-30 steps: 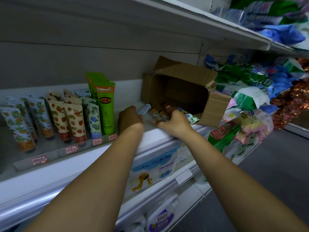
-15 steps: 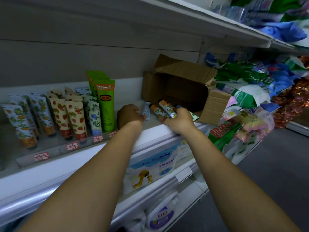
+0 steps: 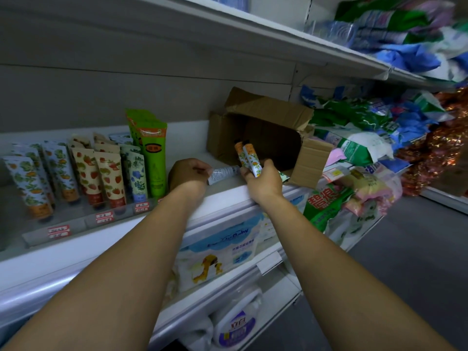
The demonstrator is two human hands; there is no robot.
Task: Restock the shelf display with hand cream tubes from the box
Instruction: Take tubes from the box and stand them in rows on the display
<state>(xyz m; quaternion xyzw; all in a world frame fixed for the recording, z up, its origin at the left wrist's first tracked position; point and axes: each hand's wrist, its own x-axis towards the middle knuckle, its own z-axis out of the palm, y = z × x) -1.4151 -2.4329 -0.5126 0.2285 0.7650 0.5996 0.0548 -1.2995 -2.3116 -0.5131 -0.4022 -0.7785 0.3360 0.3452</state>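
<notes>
Here, right hand (image 3: 263, 182) clasps two orange-print tubes (image 3: 249, 158) mid-body, likely light and squeezable; left hand (image 3: 188, 173) pinches a white tube (image 3: 223, 172).

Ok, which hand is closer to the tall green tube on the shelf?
Left. The left hand, holding a pale tube, sits just right of the tall green tube; the right hand is farther right, at the cardboard box opening, gripping two orange-print tubes.

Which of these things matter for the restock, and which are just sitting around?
Job: cardboard box; orange-print tubes gripped by right hand; white tube held by left hand; display tubes.
Lying about: bagged goods beside box; giraffe-print pack and white bottle below.
</notes>
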